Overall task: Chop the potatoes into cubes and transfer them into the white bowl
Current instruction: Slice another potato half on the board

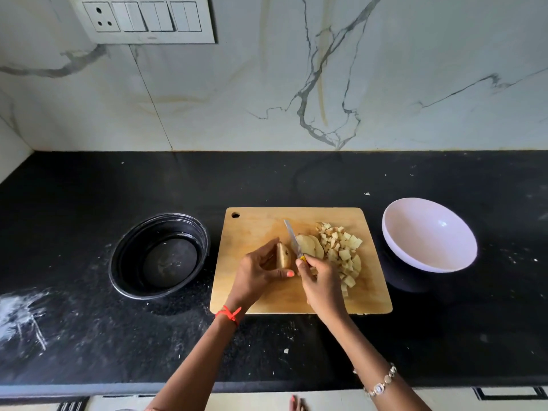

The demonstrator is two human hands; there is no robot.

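One wooden board [252, 226], knife [292, 235] beside the potato chunk [283, 256]!
Speckled black counter [89, 336]; one glossy white bowl [427, 232] right, one round black tub [160, 256] left; pale cubes [344, 250] heaped board-right; left hand [258, 274] pinches the chunk, right hand [320, 280] wraps its fingers round the knife's seemingly yellow handle.

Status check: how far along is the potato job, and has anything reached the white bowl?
Done: a pile of cubes sits at the right of the cutting board. In hand: the left hand holds a potato chunk while the right hand grips the knife, blade between the chunk and cut slices. Left: cube those, then transfer everything; the white bowl holds nothing yet.
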